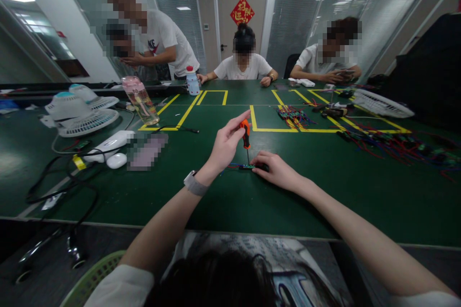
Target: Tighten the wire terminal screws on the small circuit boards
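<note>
An orange-and-black screwdriver (245, 133) stands nearly upright between the thumb and the long, straight fingers of my left hand (227, 141). Its shaft points down onto a small green circuit board (247, 167) lying on the table. Red and blue wires (232, 166) come out of the board's left end. My right hand (275, 169) rests on the table with its fingers closed on the board's right end. A dark part there is mostly hidden under those fingers.
Bundles of wired boards (295, 116) and more wires (399, 148) lie to the right. On the left are white fans (86, 120), a pink-lidded bottle (139, 100), a white mouse-shaped object (116, 160) and black cables (61, 196). Several people are across the green table (216, 206).
</note>
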A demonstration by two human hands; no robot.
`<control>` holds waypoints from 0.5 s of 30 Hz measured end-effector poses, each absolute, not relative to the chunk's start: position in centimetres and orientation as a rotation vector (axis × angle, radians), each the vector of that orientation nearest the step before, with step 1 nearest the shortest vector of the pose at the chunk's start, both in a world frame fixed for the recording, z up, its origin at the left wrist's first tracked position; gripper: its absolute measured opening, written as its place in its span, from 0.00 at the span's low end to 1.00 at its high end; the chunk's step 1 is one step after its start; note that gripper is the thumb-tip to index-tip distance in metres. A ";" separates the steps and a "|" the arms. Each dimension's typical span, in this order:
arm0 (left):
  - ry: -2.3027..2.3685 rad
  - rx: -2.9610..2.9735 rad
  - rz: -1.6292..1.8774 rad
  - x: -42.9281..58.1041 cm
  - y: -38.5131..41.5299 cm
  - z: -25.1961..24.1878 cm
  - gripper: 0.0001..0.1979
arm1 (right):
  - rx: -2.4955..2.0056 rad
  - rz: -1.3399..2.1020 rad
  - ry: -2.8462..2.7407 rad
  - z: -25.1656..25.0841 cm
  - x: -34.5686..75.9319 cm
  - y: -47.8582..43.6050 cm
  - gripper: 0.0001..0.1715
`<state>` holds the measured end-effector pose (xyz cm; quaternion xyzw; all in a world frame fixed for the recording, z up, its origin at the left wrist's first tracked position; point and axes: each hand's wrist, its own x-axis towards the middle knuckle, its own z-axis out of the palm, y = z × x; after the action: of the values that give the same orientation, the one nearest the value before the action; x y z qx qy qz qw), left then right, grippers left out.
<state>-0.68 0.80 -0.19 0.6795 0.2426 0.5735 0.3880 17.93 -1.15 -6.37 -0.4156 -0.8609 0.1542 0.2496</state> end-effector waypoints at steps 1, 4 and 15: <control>0.572 1.704 1.414 -0.6 0.8 -0.2 0.19 | -1.138 0.418 -2.346 -6.4 17.9 -1.2 0.06; 0.570 1.694 1.407 -0.5 0.5 -0.2 0.18 | -1.137 0.417 -2.347 -6.3 17.9 -1.2 0.06; 0.609 1.755 1.482 -0.7 0.7 -0.1 0.16 | -1.129 0.414 -2.347 -6.4 18.0 -1.1 0.07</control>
<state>-0.67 0.65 -0.06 0.6850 0.2377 0.5787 0.3733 17.97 -1.11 -6.43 -0.4147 -0.8618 0.1519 0.2496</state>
